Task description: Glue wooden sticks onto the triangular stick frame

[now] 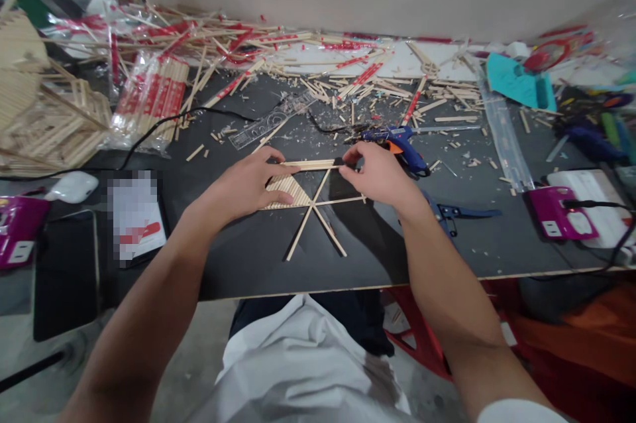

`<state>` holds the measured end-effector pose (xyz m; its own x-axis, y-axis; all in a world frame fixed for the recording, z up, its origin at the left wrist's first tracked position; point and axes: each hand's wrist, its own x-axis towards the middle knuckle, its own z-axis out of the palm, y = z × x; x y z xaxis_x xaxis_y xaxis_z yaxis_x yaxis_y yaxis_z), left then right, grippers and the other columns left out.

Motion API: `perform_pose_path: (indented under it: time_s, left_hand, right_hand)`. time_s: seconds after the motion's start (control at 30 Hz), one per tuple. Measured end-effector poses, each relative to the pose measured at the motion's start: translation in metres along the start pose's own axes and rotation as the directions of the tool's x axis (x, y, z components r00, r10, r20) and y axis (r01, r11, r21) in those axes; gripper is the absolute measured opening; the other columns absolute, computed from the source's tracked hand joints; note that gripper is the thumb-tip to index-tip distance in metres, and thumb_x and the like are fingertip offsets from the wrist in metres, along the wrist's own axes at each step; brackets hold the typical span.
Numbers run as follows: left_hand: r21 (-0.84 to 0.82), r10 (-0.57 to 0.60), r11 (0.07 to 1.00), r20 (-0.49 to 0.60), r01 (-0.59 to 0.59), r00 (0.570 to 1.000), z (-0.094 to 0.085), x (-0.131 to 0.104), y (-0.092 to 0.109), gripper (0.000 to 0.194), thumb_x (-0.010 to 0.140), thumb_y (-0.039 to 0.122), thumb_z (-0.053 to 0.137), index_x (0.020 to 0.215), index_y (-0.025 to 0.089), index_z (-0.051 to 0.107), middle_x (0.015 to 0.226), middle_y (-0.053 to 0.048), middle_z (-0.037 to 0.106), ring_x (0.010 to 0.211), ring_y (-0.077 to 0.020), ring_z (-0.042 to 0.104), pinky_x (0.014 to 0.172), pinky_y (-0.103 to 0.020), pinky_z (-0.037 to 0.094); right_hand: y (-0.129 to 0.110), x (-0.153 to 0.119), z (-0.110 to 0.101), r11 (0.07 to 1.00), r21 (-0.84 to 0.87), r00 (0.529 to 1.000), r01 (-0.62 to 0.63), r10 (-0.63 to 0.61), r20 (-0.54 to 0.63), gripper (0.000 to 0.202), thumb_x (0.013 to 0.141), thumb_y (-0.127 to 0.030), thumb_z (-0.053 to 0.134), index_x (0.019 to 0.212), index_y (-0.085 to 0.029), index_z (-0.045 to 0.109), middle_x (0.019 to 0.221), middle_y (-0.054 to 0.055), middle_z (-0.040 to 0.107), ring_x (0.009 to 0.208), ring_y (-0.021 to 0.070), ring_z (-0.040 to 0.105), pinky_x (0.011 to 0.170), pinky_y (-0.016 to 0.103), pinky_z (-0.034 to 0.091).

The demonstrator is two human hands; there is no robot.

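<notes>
At twelve o'clock from the hub of the spoked wooden stick frame [311,203], a few light wooden sticks [313,164] lie side by side between two hands, above the dark tabletop [238,264]. The left hand [238,185], at nine to ten o'clock, has its thumb spread from its forefinger: the thumb rests on the ribbed stick panel [289,189], the forefinger meets the sticks' left end. Whether its hidden fingers close on anything, I cannot tell. The right hand [381,174], towards two o'clock, has thumb and fingertips nearly together in a narrow pinch at the right end, by a small black piece [338,162] too unclear to name.

Good handling here probably means light, even pressure at both ends, sticks level and edges flush, with the left thumb steadying the panel without bending its thin spokes. Keep the right forearm clear of the blue hot glue gun [411,155] at about two o'clock and the blue-handled pliers [472,213] at three; a nudge could spoil the alignment.
</notes>
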<state>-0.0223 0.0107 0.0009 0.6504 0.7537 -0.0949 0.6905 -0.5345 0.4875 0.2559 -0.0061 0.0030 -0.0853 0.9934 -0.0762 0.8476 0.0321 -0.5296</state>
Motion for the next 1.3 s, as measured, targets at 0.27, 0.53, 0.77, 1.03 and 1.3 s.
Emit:
perform_pose_path:
  time_s: [0.27,0.53,0.77,1.03,1.3]
  left_hand:
    - [0.003,-0.008,1.0,-0.001,0.008,1.0,0.001,0.0,0.0,0.06,0.09,0.06,0.065,0.14,0.027,0.066,0.138,-0.009,0.055,0.119,-0.0282,0.06,0.107,-0.04,0.045]
    - [0.0,-0.008,1.0,-0.001,0.008,1.0,0.0,0.0,0.0,0.06,0.089,0.059,0.066,0.139,0.026,0.066,0.136,-0.009,0.056,0.118,-0.0275,0.059,0.108,-0.039,0.044]
    - [-0.016,-0.011,1.0,-0.011,0.011,1.0,0.001,0.0,0.001,0.06,0.089,0.06,0.065,0.139,0.028,0.067,0.137,-0.009,0.057,0.117,-0.0273,0.06,0.106,-0.04,0.045]
    - [-0.018,-0.009,1.0,-0.007,0.009,1.0,0.001,-0.001,0.0,0.059,0.088,0.058,0.066,0.138,0.027,0.067,0.137,-0.009,0.056,0.116,-0.0268,0.06,0.105,-0.038,0.045]
    - [-0.026,-0.035,0.999,0.006,0.035,0.999,-0.001,0.0,0.005,0.058,0.087,0.054,0.069,0.138,0.027,0.067,0.137,-0.008,0.056,0.117,-0.0267,0.06,0.107,-0.038,0.045]
  right_hand:
    - [-0.005,0.003,0.017,0.998,0.04,0.999,-0.042,0.043,-0.028,0.009,0.087,-0.026,0.067,0.085,-0.019,0.063,0.093,0.008,0.068,0.081,0.0199,0.06,0.077,0.033,0.046]
    - [-0.005,0.004,0.027,0.998,0.043,0.997,-0.053,0.056,-0.061,0.01,0.087,-0.026,0.064,0.08,-0.021,0.058,0.09,0.008,0.066,0.086,0.0222,0.061,0.079,0.034,0.046]
    - [-0.01,0.004,0.023,0.996,0.047,0.996,-0.081,0.083,-0.045,0.009,0.086,-0.024,0.064,0.079,-0.021,0.058,0.089,0.008,0.068,0.085,0.0217,0.061,0.08,0.035,0.047]
    - [-0.01,0.005,0.024,0.998,0.023,0.996,-0.066,0.068,-0.058,0.01,0.084,-0.025,0.065,0.078,-0.022,0.058,0.089,0.008,0.068,0.091,0.0241,0.062,0.083,0.036,0.047]
    - [-0.011,0.006,0.021,0.996,0.029,0.996,-0.087,0.088,-0.024,0.01,0.083,-0.026,0.065,0.076,-0.022,0.059,0.086,0.007,0.069,0.084,0.023,0.061,0.078,0.035,0.046]
